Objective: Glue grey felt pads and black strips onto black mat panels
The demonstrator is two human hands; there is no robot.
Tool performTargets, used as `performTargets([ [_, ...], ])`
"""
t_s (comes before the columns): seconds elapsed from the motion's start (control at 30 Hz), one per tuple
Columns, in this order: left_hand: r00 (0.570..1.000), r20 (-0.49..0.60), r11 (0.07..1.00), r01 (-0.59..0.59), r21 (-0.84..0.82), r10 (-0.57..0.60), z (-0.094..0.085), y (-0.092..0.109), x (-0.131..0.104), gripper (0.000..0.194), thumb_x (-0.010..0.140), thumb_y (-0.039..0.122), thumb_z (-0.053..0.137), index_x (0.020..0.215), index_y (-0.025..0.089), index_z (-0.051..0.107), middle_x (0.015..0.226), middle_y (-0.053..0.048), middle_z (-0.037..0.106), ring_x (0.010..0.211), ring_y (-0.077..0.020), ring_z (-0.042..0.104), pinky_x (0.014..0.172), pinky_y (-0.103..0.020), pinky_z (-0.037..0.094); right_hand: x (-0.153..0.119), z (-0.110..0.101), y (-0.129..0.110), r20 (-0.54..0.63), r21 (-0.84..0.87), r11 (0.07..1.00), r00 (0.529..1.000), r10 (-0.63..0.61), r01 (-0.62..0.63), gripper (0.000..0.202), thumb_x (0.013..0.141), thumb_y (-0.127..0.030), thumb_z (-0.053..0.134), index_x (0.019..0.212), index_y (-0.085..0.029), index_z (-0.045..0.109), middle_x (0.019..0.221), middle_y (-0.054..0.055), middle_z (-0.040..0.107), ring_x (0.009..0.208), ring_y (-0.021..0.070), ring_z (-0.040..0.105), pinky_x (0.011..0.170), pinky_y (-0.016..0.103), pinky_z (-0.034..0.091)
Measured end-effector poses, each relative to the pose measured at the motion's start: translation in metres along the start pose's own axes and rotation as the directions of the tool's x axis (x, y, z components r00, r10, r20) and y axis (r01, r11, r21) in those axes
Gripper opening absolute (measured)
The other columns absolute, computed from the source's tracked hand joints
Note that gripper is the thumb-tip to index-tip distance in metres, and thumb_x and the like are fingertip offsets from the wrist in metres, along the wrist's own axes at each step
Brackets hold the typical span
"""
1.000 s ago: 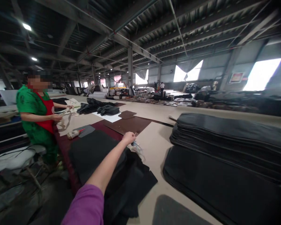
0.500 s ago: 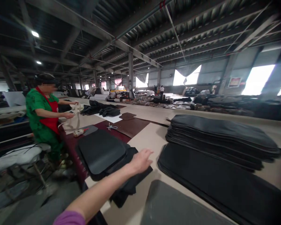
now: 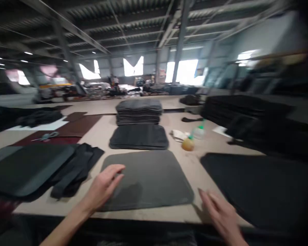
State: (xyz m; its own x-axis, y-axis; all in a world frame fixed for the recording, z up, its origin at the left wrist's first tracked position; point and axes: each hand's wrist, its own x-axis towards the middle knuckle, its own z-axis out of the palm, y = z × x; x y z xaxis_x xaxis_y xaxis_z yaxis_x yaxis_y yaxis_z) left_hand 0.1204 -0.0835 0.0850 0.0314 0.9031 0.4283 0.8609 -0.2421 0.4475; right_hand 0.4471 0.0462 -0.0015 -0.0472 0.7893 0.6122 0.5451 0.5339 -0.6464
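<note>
A grey flat panel with rounded corners lies on the pale table top in front of me. Above its left edge is my left hand, fingers curved and apart from the thumb, holding nothing. My right hand is just off the panel's lower right corner, somewhat blurred, with fingers stretched out and nothing visible in them. Right of that hand lies a large black panel. Black fabric strips and a dark rounded panel are to the left.
Behind the grey panel are a low stack of black pieces and a taller stack. An amber bottle and a clear bottle with green tops stand right of them. Scissors lie left; dark piles sit far right.
The view has swung right, and the co-worker has left it apart from a blurred patch at the left edge. My right hand has come into view; my left hand is now over the grey panel.
</note>
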Motion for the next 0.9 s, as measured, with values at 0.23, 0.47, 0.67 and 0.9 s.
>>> performTargets([
  [0.23, 0.972, 0.179, 0.988, -0.144, -0.052, 0.151, 0.048, -0.03, 0.008, 0.036, 0.091, 0.05, 0.057, 0.126, 0.045, 0.064, 0.128, 0.008, 0.071, 0.113, -0.0239, 0.071, 0.098, -0.037, 0.06, -0.049, -0.122, 0.04, 0.08, -0.368, 0.93, 0.997, 0.009, 0.021, 0.035, 0.105, -0.036, 0.045, 0.075, -0.022, 0.057, 0.072, 0.001, 0.062, 0.066, 0.0147, 0.058, 0.067, 0.027, 0.045],
  [0.47, 0.958, 0.232, 0.98, -0.136, -0.143, 0.167, 0.077, -0.008, 0.018, 0.031, 0.093, 0.053, 0.053, 0.12, 0.047, 0.066, 0.124, 0.008, 0.073, 0.111, -0.0227, 0.071, 0.098, -0.037, 0.06, -0.043, -0.158, 0.084, 0.112, -0.697, 0.717, 0.989, 0.092, 0.012, 0.039, 0.097, -0.036, 0.058, 0.129, -0.014, 0.061, 0.136, 0.017, 0.064, 0.129, 0.0339, 0.057, 0.104, 0.049, 0.047],
  [0.67, 0.941, 0.278, 0.962, -0.128, -0.241, 0.194, 0.076, 0.047, 0.022, 0.029, 0.095, 0.052, 0.052, 0.11, 0.039, 0.073, 0.115, 0.004, 0.075, 0.104, -0.0199, 0.072, 0.093, -0.03, 0.06, -0.051, -0.148, 0.085, 0.103, -0.694, 0.72, 0.987, 0.125, -0.019, 0.029, 0.096, -0.031, 0.059, 0.12, -0.019, 0.07, 0.125, 0.012, 0.072, 0.121, 0.03, 0.064, 0.103, 0.046, 0.051],
  [0.9, 0.933, 0.329, 0.956, -0.049, -0.288, 0.147, 0.074, 0.048, 0.02, 0.031, 0.095, 0.052, 0.055, 0.109, 0.032, 0.074, 0.113, 0.001, 0.076, 0.101, -0.0164, 0.073, 0.089, -0.021, 0.059, -0.04, -0.162, 0.09, 0.005, -0.314, 0.899, 0.946, 0.324, -0.306, 0.028, 0.092, -0.036, 0.058, 0.102, -0.021, 0.079, 0.117, 0.012, 0.075, 0.116, 0.0329, 0.067, 0.109, 0.05, 0.046],
])
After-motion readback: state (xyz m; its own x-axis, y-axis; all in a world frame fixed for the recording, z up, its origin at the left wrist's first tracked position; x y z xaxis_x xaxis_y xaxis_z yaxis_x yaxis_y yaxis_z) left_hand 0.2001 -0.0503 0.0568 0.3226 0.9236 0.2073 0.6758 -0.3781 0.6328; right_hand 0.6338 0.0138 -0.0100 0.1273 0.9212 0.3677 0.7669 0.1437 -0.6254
